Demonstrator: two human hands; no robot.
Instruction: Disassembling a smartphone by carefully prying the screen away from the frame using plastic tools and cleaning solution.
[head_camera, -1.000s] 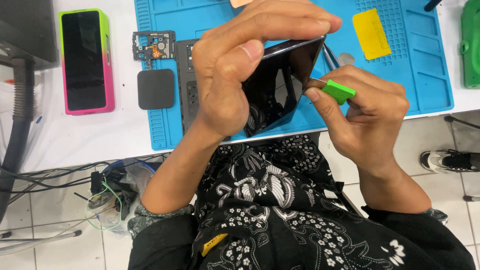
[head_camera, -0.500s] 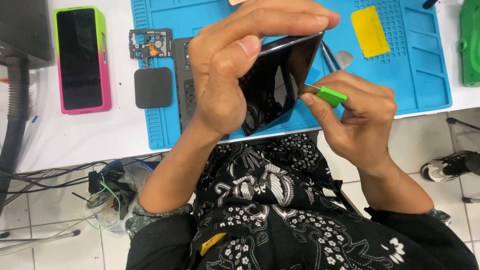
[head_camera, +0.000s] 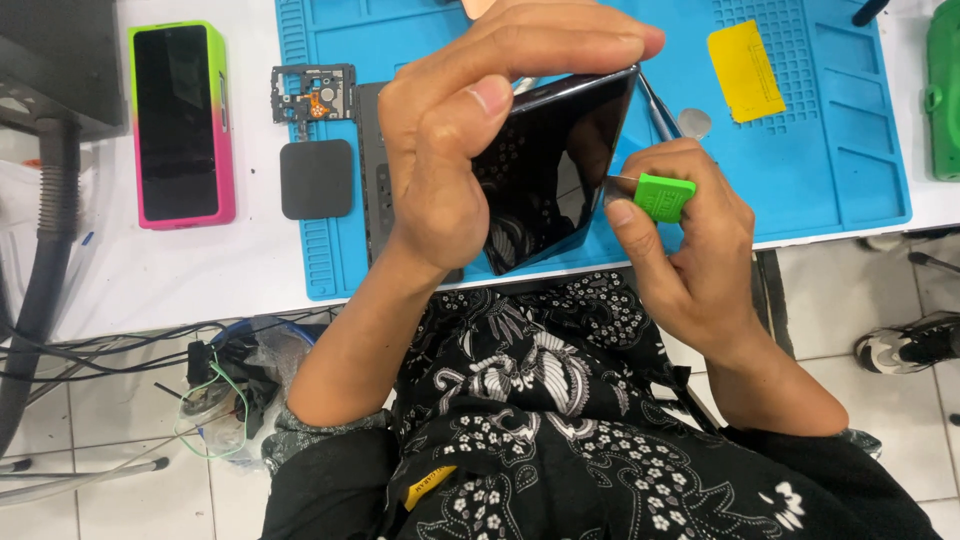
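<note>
My left hand (head_camera: 470, 150) grips a black smartphone (head_camera: 560, 175), tilted up on its edge above the blue work mat (head_camera: 830, 150), glossy screen facing me. My right hand (head_camera: 690, 260) pinches a small green pry tool (head_camera: 663, 195) whose thin metal blade touches the phone's right edge. Both hands sit over the mat's near edge.
A pink-and-green phone (head_camera: 180, 125) lies on the white table at left. On the mat lie a small circuit part (head_camera: 313, 95), a black square piece (head_camera: 316, 178), a dark frame strip (head_camera: 375, 170), a yellow card (head_camera: 745, 70), a coin-like disc (head_camera: 693, 123). Cables (head_camera: 215, 390) lie on the floor.
The phone and both hands have stayed nearly in place; my right hand with the green tool has shifted slightly along the phone's right edge.
</note>
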